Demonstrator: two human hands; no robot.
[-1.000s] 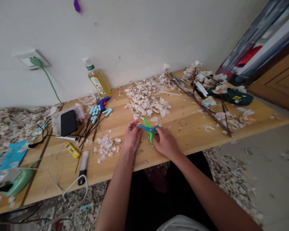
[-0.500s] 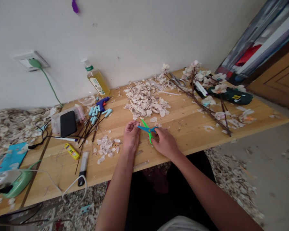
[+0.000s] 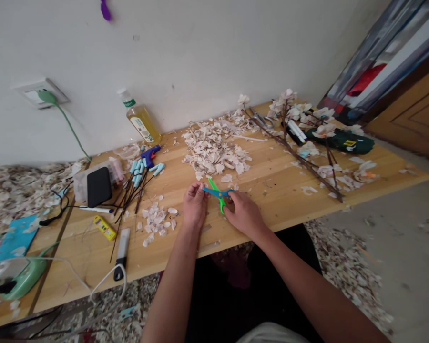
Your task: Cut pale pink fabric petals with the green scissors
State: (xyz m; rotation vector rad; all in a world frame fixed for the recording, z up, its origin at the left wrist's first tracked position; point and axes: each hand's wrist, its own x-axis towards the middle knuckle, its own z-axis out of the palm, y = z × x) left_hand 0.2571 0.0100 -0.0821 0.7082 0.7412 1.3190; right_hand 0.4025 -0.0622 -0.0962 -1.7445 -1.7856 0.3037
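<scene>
Gripping parted scissors (image 3: 219, 194), the right hand (image 3: 246, 214) is near the front edge of the table (image 3: 279, 207); the left hand (image 3: 195, 204) pinches beside a blade tip, its hold unclear. Open room lies between scissors and branch (image 3: 306, 165).

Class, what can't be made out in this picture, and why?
All in the head view:
What the bare left hand may pinch: too small, hidden by its fingers.
How the bare right hand fits the loops of the green and blue scissors: its fingers cover them.
Print on the clear bottle of yellow liquid: too small, blurred.
Left end of the green and white device: cut by the edge.
</scene>
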